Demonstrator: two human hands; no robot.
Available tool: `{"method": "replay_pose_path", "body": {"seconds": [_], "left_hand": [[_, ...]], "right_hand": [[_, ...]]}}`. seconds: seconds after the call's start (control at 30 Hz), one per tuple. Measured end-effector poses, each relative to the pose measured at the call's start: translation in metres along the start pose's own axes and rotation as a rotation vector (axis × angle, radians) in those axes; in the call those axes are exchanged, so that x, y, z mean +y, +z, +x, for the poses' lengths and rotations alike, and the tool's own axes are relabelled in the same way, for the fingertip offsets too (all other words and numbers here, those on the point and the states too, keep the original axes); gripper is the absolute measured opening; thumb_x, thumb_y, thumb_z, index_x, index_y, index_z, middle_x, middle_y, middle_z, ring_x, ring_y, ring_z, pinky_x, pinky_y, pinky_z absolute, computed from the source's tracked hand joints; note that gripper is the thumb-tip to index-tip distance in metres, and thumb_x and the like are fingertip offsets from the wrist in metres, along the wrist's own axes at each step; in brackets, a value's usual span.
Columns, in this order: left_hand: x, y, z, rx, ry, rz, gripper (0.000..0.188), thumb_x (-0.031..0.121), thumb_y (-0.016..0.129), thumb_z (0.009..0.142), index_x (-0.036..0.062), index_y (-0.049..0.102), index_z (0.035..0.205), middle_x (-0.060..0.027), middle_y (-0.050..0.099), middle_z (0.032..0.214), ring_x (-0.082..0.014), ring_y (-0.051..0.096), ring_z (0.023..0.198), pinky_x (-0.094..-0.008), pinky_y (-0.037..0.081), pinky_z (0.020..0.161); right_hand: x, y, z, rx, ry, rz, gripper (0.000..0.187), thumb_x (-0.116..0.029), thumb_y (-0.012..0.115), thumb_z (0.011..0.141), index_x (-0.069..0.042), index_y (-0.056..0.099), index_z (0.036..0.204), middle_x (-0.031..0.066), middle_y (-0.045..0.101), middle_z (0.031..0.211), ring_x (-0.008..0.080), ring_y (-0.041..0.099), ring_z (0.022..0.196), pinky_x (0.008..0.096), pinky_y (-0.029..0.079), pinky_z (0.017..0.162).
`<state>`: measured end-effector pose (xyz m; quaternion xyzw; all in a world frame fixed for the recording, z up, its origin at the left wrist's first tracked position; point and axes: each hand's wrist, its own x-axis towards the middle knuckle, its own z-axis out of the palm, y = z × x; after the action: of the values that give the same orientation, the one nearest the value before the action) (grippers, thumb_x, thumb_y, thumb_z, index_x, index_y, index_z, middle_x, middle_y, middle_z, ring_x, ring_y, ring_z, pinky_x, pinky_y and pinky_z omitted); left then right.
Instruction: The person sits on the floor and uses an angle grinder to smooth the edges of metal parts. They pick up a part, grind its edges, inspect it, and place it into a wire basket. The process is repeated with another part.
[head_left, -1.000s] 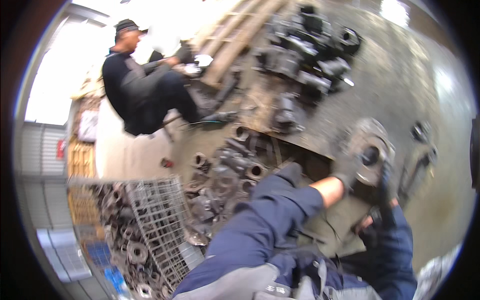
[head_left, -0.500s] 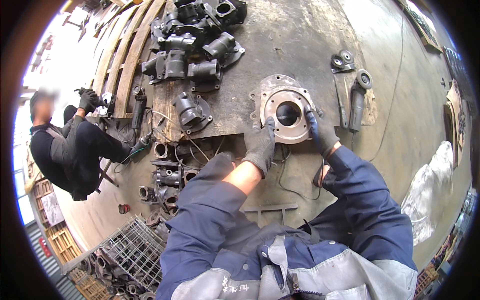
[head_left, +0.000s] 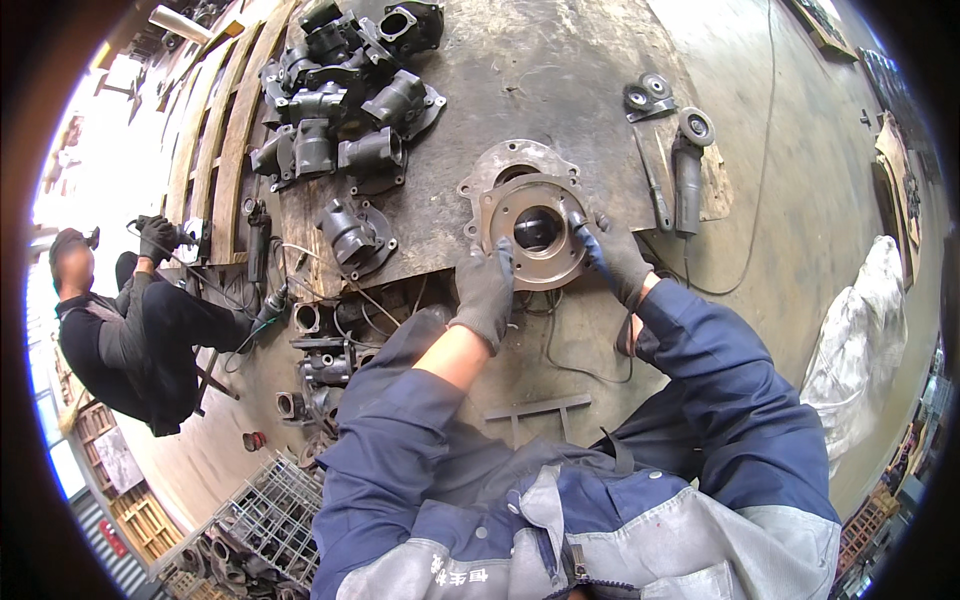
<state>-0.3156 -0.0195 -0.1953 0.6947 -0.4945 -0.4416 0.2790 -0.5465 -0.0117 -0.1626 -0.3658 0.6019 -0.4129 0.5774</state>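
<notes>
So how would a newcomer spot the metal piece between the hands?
Find the big dark board, then its near edge. There the left hand and right hand hold a round, holed metal flange. Bare grey-brown, unlike the black castings piled farther left, it overlaps another flange behind it.

Fisheye view from your head

Your left head-worn camera looks down, so near that your jacket [head_left: 625, 520] fills the lower middle; your left hand [head_left: 485, 295] and right hand [head_left: 617, 264] are near the centre, and the floor [head_left: 800, 250] spreads toward the dark round rim.
</notes>
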Motion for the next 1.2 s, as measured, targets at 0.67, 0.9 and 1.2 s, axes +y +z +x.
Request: {"method": "replay_pose_path", "body": {"seconds": [0.67, 0.9, 1.2], "left_hand": [[0.066, -0.026, -0.009, 0.022, -0.150, -0.417, 0.032, 0.033, 0.072, 0.107, 0.0024, 0.067, 0.116, -0.0031, 0.069, 0.098, -0.0087, 0.060, 0.083, -0.0285, 0.052, 0.072], [0.077, -0.029, 0.005, 0.048, -0.017, -0.512, 0.031, 0.030, 0.068, 0.110, 0.0008, 0.066, 0.121, -0.0072, 0.072, 0.105, -0.0135, 0.066, 0.089, -0.0300, 0.056, 0.079], [0.086, -0.046, 0.008, 0.044, -0.020, -0.467, 0.035, 0.031, 0.062, 0.113, 0.0039, 0.062, 0.135, -0.0060, 0.071, 0.121, -0.0131, 0.068, 0.112, -0.0317, 0.057, 0.098]], "right_hand": [[0.005, -0.033, 0.002, 0.143, 0.056, -0.050, 0.020, -0.024, 0.069, 0.110, -0.004, 0.068, 0.109, 0.0003, 0.064, 0.082, 0.0094, 0.060, 0.071, 0.0278, 0.052, 0.066], [0.039, -0.167, 0.039, 0.563, 0.073, -0.401, 0.026, -0.030, 0.073, 0.105, -0.006, 0.070, 0.115, 0.0036, 0.072, 0.090, 0.0135, 0.064, 0.073, 0.0313, 0.054, 0.068], [0.087, -0.163, 0.079, 0.399, 0.403, -1.344, 0.053, -0.033, 0.060, 0.104, -0.007, 0.058, 0.149, 0.0251, 0.072, 0.131, 0.0410, 0.071, 0.124, 0.0547, 0.059, 0.100]]}}
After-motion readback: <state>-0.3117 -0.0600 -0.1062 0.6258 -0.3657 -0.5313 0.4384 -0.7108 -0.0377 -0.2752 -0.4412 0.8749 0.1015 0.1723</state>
